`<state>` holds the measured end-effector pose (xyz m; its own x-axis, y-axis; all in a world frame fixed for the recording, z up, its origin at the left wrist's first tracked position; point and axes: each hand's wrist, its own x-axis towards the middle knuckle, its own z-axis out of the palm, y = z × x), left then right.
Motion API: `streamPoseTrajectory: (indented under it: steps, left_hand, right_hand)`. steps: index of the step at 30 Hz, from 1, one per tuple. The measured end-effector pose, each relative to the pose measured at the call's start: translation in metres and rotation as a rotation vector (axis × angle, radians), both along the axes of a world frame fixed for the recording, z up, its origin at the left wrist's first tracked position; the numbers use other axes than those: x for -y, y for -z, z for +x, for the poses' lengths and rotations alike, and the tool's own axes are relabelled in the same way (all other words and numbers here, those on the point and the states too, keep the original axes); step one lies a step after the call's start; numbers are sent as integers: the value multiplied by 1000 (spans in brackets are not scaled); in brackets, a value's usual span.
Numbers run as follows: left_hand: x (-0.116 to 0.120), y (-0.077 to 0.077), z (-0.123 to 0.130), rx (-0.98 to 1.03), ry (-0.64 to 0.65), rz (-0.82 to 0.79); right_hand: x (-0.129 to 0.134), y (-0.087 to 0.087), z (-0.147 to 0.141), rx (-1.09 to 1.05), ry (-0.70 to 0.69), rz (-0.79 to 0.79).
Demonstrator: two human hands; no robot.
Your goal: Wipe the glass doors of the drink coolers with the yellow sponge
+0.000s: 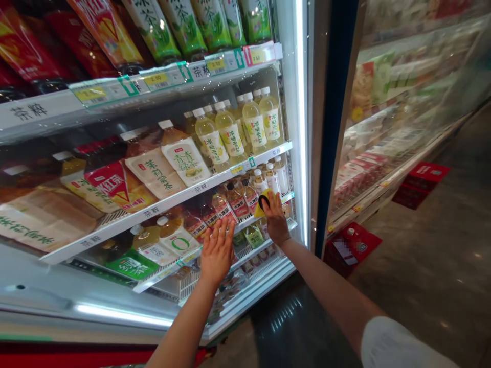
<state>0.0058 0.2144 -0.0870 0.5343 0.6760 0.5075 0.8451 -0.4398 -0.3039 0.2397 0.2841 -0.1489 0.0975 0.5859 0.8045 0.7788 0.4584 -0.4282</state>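
Observation:
My left hand (218, 251) is open, its fingers stretched out and held flat before the lower shelves of a lit drinks fridge, apparently against its clear glass door. Farther right, my right hand (275, 219) is closed around a yellow and black cleaning pad (259, 208), partly hidden by the fingers. The pad is at the height of the shelf with small red-labelled bottles (238, 202). White specks like droplets dot the view of the shelves. Above both hands stand yellow drink bottles (230, 134) with white caps.
Large tea bottles (182, 156) lean on the middle shelf at left, and green-labelled bottles (203, 25) fill the top one. The fridge's bright right edge (302, 128) adjoins a second stocked cooler (383, 128). Red boxes (351, 250) stand on the grey floor (433, 276).

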Motion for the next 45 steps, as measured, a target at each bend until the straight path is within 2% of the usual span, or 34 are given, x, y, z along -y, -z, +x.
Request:
streamPoseTrajectory:
  steps: [4,7,9,11,13,15,18,21,24,26,28,32,33,35,38,40,42,45]
  left_hand:
    - [-4,5,6,20,-10,30]
    - [-4,6,10,32,-9,35]
    - [-3,6,12,41,-8,34]
    - [-3,6,14,49,-8,34]
    - [-5,7,17,49,2,34]
    - [-8,9,22,44,20,33]
    - [-15,12,30,45,48,38]
    - [-22,17,37,44,102,66]
    - [-30,21,45,56,151,98]
    - [-34,24,51,56,172,101]
    - [-40,27,59,36,190,97]
    - [-53,38,81,39,203,105]
    - [-57,42,88,49,202,114]
    - [-63,50,101,60,197,145]
    - [-68,60,119,44,215,194]
    - [-71,65,130,33,219,224]
    - [-73,68,139,26,205,261]
    - [-78,72,149,18,182,333]
  right_hand:
    - [-24,-15,46,-8,41,55]
    - [-29,0,62,-124,112,38]
    - [-24,14,58,-187,150,17]
    - [-18,21,50,-181,138,9]
    - [-18,13,49,-114,79,26]
    - [-26,-5,60,-53,34,52]
    - [-39,-27,86,-72,89,59]
    - [-38,-24,92,-119,193,34]
    - [-26,-5,75,-148,264,47]
    - [-21,-1,65,-117,264,90]
    - [-23,-8,69,-53,211,130]
    - [-41,-28,111,0,170,163]
    - [-45,-26,121,4,177,162]
    - [-49,-10,132,20,185,156]
    - [-48,26,125,57,173,172]
    - [-49,37,117,100,129,203]
    - [-56,29,115,135,78,248]
    - [-74,5,131,102,88,316]
